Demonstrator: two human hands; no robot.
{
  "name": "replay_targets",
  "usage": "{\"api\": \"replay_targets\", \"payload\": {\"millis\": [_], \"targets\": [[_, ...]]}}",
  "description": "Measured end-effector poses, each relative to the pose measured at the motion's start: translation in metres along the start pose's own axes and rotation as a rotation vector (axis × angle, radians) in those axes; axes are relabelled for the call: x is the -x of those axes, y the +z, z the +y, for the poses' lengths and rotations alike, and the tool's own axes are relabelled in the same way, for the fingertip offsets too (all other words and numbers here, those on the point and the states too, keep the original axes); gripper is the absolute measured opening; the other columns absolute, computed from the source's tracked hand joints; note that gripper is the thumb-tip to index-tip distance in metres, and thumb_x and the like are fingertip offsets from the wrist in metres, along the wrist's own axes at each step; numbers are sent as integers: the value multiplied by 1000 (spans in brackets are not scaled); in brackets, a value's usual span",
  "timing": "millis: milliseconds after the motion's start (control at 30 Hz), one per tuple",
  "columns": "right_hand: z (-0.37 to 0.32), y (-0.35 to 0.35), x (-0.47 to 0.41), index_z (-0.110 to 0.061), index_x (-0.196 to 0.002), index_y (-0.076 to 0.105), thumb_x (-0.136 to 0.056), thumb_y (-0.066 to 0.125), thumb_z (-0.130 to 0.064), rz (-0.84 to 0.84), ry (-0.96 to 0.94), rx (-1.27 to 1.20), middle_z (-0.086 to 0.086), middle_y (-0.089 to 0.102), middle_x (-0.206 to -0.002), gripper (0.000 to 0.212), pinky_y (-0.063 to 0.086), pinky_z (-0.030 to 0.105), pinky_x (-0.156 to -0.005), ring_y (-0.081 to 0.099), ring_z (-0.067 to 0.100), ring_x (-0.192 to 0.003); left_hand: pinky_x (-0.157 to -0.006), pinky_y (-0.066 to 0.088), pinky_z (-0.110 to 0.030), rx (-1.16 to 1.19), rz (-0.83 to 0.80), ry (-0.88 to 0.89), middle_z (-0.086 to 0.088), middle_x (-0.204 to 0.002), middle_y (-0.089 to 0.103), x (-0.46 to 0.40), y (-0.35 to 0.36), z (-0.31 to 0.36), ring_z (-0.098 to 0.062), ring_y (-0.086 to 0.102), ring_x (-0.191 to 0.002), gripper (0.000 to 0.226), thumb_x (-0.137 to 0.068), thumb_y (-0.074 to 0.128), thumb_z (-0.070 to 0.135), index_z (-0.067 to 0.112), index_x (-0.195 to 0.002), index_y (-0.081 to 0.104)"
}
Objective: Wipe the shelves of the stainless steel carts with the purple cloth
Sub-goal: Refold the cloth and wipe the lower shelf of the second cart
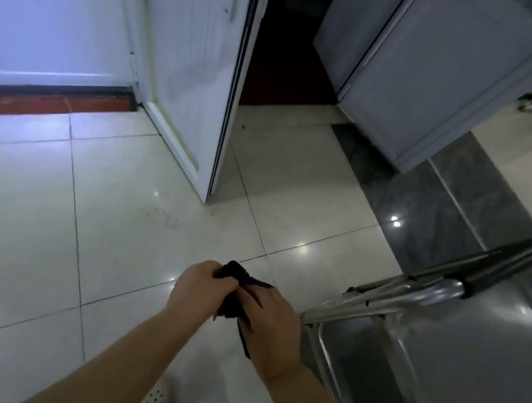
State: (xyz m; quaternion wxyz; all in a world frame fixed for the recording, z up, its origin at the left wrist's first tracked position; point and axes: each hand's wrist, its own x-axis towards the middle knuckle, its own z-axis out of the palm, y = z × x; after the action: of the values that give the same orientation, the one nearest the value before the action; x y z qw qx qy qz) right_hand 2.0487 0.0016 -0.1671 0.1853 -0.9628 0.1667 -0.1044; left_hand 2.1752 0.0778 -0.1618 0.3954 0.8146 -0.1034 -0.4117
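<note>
Head view, single entry.

Item 1: my left hand (pixel 202 285), at about 6 o'clock in the view. Fingers curled round the upper bunch of the purple cloth (pixel 236 293), clamped on it.

Item 2: my right hand (pixel 271 322), just right of the left, the two nearly touching. Its fingers and thumb pinch the lower part of the same cloth; a dark strip of it hangs down past the palm. I judge both hands hold it this way to fold or wring it into a pad before wiping; the cloth is in the air over the floor, not on any shelf.

Item 3: stainless steel cart (pixel 440 356), at 4 to 5 o'clock, close beside my right hand but not touched by it. Its top shelf shows as a shallow grey tray with a raised rim; the cart handle (pixel 501 267), a tube with a dark sleeve, runs up toward 3 o'clock. Wiping of this shelf looks not yet begun from here.

Item 4: white tiled floor (pixel 122 217), glossy, with a faint patch of specks near the centre; a dark grey band of tiles (pixel 425 204) runs toward 2 o'clock.

Item 5: white door (pixel 189 74), ajar, at 12 o'clock, dark opening behind it.

Item 6: grey cabinet (pixel 422 86), at 1 to 2 o'clock.

Item 7: white perforated shoe (pixel 154 400), at 6 o'clock, bottom edge.
</note>
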Motion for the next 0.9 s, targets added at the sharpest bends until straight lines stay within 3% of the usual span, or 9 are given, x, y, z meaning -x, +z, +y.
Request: {"api": "replay_targets", "payload": {"millis": [100, 167, 233, 333, 500, 567, 633, 767, 900], "targets": [[-14, -36, -32, -16, -125, 61, -67, 84, -19, -49, 106, -73, 0, 65, -117, 63, 54, 28, -83, 64, 20, -100, -59, 52, -32, 20, 35, 64, -2, -70, 65, 2, -28, 54, -16, 62, -64, 7, -81, 60, 18, 17, -76, 63], [-11, -56, -51, -26, -140, 45, -76, 75, -36, -77, 191, -118, -11, 51, -134, 71, 39, 22, -100, 48, 10, -119, -62, 52, -32, -5, 48, 128, 4, -70, 65, -3, -37, 89, -11, 62, -67, 8, -82, 61, 22, 24, -75, 63], [0, -70, -69, -35, -144, 34, -81, 67, -45, -49, 260, -207, -26, 35, -135, 72, 24, 12, -105, 31, -9, -123, -62, 51, -29, -45, 52, 194, 6, -67, 64, -15, -38, 121, -7, 61, -64, 12, -82, 61, 25, 30, -71, 60], [21, -94, -103, -45, -138, 28, -85, 67, -41, 81, 427, -339, -38, 30, -123, 66, 24, -1, -93, 28, -23, -115, -64, 50, -27, -85, 51, 277, 12, -71, 62, -35, -29, 169, -4, 59, -67, 12, -82, 64, 27, 35, -75, 58], [79, -132, -181, -58, -128, 30, -82, 74, -25, 212, 586, -627, -43, 49, -111, 72, 39, 1, -81, 44, -19, -107, -57, 44, -14, -52, -52, 365, 17, -71, 63, -78, 0, 263, 4, 59, -68, 23, -80, 71, 25, 42, -72, 58], [109, -150, -213, -63, -116, 36, -78, 77, -23, 272, 597, -668, -48, 49, -107, 69, 41, 0, -78, 47, -22, -103, -53, 43, -9, -24, -164, 366, 18, -67, 66, -104, 15, 303, 5, 62, -64, 20, -84, 68, 21, 40, -82, 62], [142, -170, -242, -61, -109, 44, -78, 77, -20, 351, 618, -692, -40, 57, -105, 61, 48, 8, -80, 55, -14, -101, -50, 42, -3, 51, -305, 345, 21, -66, 67, -131, 31, 340, 12, 61, -64, 26, -88, 60, 12, 37, -89, 63], [208, -209, -285, -48, -102, 57, -85, 65, -6, 513, 746, -758, -23, 67, -95, 46, 52, 22, -79, 64, 0, -91, -75, 43, -5, -14, -526, 410, 18, -101, 67, -178, 61, 406, 9, 59, -95, 44, -89, 48, 0, 29, -118, 64], [269, -248, -317, -33, -94, 66, -91, 55, 0, 625, 878, -840, -13, 71, -83, 35, 52, 18, -68, 66, 2, -80, -65, 45, -5, -118, -524, 515, 19, -90, 68, -230, 87, 469, 5, 63, -87, 51, -88, 48, -1, 46, -83, 65]]}}
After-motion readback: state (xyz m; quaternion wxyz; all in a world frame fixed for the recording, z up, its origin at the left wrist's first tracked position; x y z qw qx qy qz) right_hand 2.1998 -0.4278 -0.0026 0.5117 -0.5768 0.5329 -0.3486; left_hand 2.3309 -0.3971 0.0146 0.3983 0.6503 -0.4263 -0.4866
